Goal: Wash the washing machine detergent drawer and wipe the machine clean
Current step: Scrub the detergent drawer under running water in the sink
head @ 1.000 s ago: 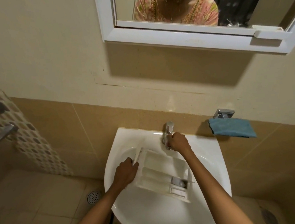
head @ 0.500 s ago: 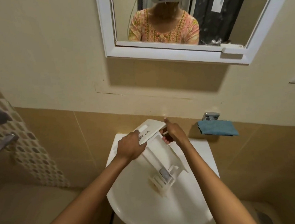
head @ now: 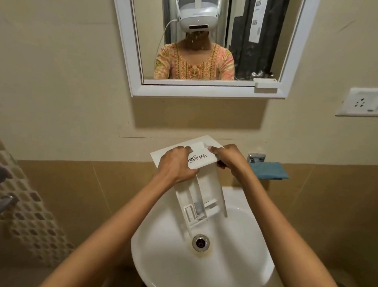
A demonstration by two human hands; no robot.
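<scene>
While my left hand (head: 176, 164) and right hand (head: 230, 161) grip the detergent drawer (head: 209, 187) by its front panel with curled fingers (head: 183, 149), its body hangs below them, above the sink (head: 166, 269).

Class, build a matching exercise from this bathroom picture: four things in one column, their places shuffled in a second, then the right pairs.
Things:
1 detergent drawer
2 blue cloth
3 drain
4 socket plate

Places:
A high on the painted wall, far right
B gripped by left hand and right hand above the sink
C bottom of the basin
D at the tile's top edge, right of the sink

Pairs: 1-B, 2-D, 3-C, 4-A
</scene>
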